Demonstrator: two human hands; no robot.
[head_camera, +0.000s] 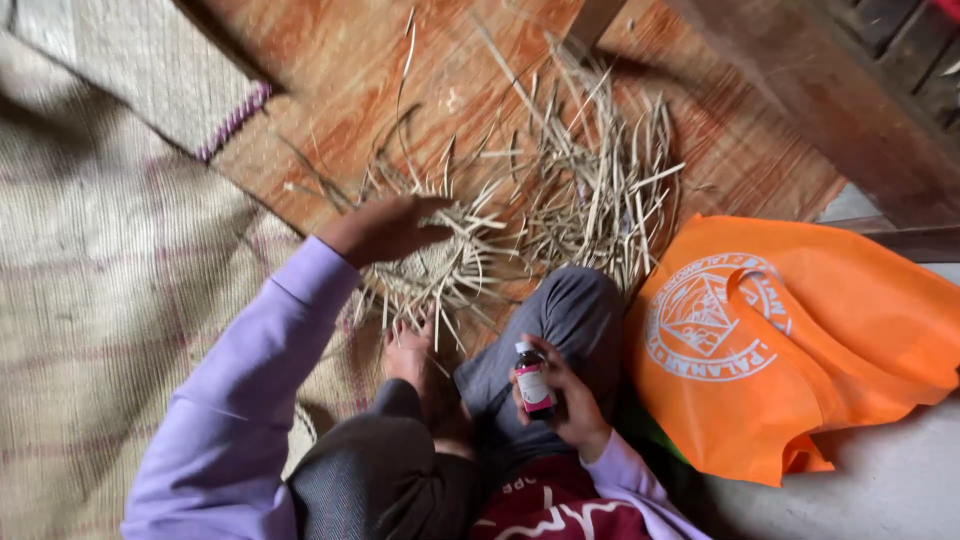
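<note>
Left hand: reaching out over the weaving, fingers spread loosely on its loose strips, released rather than gripping
Right hand: wrapping around a small dark bottle with a white cap and pink label, holding it upright by the knee
Weaving: lying on the floor just ahead of the bare foot, part-woven centre with strip ends fanning out all round
Strips: sitting in a loose heap just beyond the weaving, touching it at one edge
Bag: orange cloth, lying flat to the right of the knee
Mat: spreading under the person on the left
Risk: the bottle could be tipping or slipping, since it is being held one-handed low on its body; liquid may be landing on the weaving if the cap is loose
Risk: the pressing hand could be bending or snapping dry strips, or dragging the woven part loose
Hard to make out: whether the cap is sealed, what the left fingertips are pinching, and the weaving's centre under the hand
</note>
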